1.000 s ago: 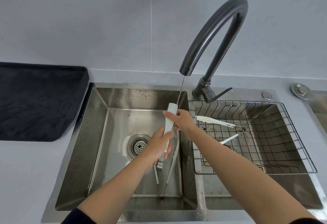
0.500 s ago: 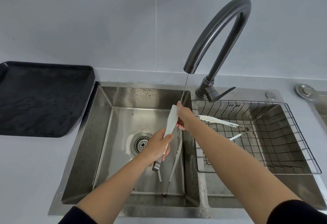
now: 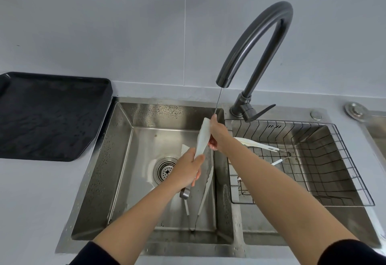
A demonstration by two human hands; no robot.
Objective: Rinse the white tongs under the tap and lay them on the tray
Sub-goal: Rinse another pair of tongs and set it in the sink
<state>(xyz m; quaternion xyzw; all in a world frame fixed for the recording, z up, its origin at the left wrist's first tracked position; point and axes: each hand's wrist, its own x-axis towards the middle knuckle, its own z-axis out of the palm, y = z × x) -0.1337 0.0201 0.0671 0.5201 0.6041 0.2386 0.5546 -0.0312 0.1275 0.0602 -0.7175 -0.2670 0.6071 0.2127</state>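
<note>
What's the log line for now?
rinsing | tongs under tap stream | left hand grips middle | right hand grips top | tray not yet used

Steel double sink [image 3: 123,151]: round drain strainer [image 3: 166,170] in the basin floor just left of the left hand [image 3: 188,170], droplets on the walls beyond. Right of the right hand [image 3: 218,133], a black wire basket [image 3: 317,156] sits in the second basin, another pair of pale tongs [image 3: 261,145] lying in it near the forearm. Farther right, a small round button [image 3: 316,114] on the sink deck and a metal disc [image 3: 356,111] past it; grey counter [image 3: 31,191] well left of both hands.
</note>
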